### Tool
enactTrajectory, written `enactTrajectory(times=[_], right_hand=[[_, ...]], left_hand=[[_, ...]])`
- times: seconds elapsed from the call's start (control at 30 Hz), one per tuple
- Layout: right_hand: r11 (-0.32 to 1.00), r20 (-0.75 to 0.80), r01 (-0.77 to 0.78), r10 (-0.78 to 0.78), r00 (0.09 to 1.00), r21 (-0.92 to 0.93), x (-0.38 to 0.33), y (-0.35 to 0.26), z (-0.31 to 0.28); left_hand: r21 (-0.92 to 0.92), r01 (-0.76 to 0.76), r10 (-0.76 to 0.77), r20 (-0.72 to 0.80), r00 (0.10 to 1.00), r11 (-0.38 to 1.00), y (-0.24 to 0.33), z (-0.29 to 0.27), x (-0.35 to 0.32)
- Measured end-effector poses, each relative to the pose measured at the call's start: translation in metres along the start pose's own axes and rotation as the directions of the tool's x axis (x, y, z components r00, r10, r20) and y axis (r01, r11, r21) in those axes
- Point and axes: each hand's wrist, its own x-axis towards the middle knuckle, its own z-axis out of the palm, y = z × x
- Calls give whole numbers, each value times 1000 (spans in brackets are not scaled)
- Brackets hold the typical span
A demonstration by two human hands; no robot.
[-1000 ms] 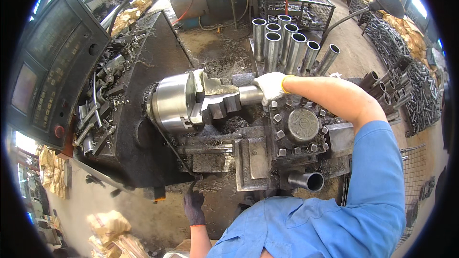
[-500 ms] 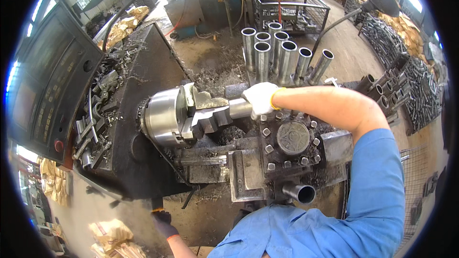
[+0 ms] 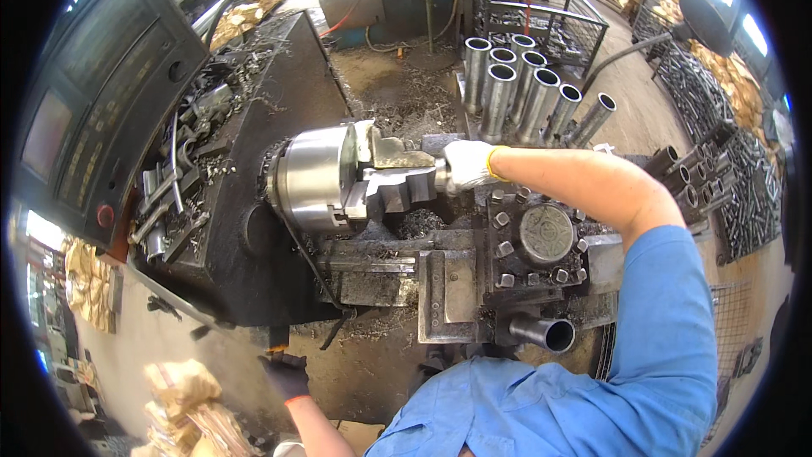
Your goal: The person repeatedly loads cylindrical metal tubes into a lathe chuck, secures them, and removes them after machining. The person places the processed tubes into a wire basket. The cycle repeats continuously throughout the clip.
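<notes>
Right grip [image 3: 470,166]: white-gloved, fingers closed round the outer end of a metal tube [image 3: 441,174]
Tube spot: right at the stepped jaws of the chuck [image 3: 317,178], only a short bit showing, can't tell how far in it sits
Left grip [image 3: 286,375]: dark-gloved, down low by the machine [image 3: 245,279], honestly can't tell how open or if it's got anything
Tool post [image 3: 545,234]: just below the right forearm [image 3: 584,179]
Other tubes [image 3: 499,97]: bunch standing up on the far side
</notes>
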Motion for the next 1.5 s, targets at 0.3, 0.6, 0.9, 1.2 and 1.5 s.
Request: enactTrajectory(times=[0.3, 0.6, 0.9, 1.2, 1.5], right_hand=[[994, -452, 58, -11, 892, 89, -67, -22, -22], [797, -733, 49, 526, 431, 602, -289, -83, 48], [832, -727, -88, 525, 443, 548, -346, -109, 133], [812, -728, -29, 538, 426, 583, -391, -110, 187], [696, -404, -57, 479, 779, 716, -355, -58, 210]], left_hand=[[281, -211, 198, 74, 977, 936, -4, -20, 36], [634, -772, 876, 349, 333, 41, 83, 72, -96], [709, -362, 679, 697, 229, -605, 278, 334, -79], [80, -797, 575, 736, -358, -599, 164, 259, -136], [873, -487, -221, 478, 850, 14, -149, -23, -223]])
